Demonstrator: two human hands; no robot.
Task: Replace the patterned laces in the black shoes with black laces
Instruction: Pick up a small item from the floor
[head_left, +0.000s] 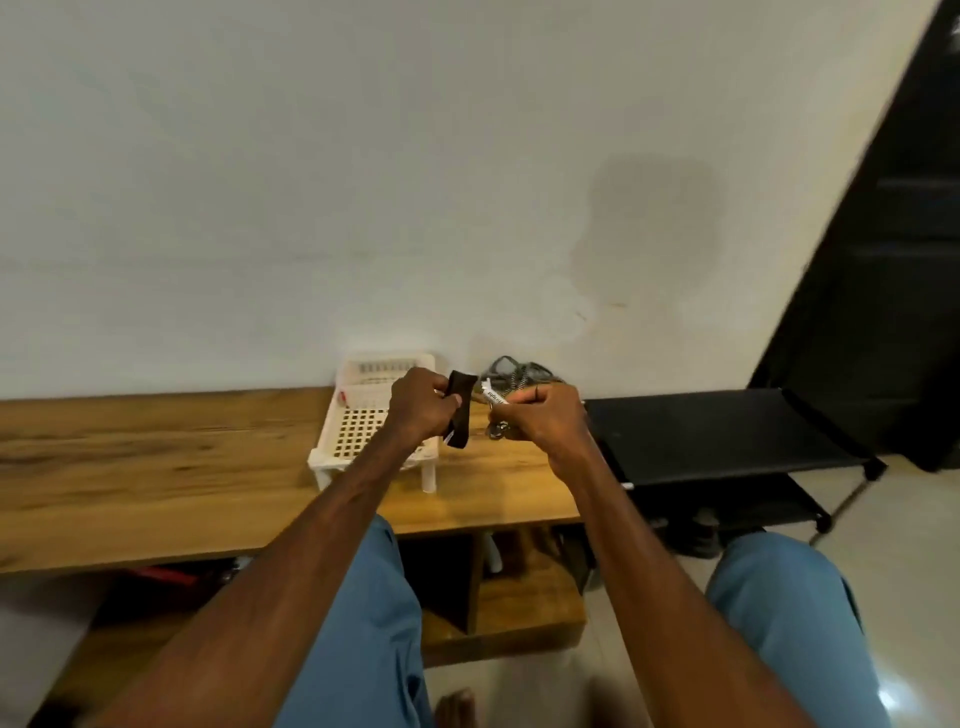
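My left hand (422, 406) grips a folded bundle of black laces (460, 415) above the wooden table. Beside it, my right hand (545, 423) pinches a white printed paper band (493, 397) and seems to hold a small metal item below its fingers. Behind both hands, by the wall, lies a heap of patterned black-and-white laces (519, 376). No black shoes lie on the table; a dark shoe (693, 535) sits on the floor under the rack.
A white perforated plastic basket (358, 421) stands on the wooden table (156, 467) just left of my hands. A low black rack (727, 436) adjoins the table on the right. Shelves below the table hold dim items. My knees in blue trousers fill the foreground.
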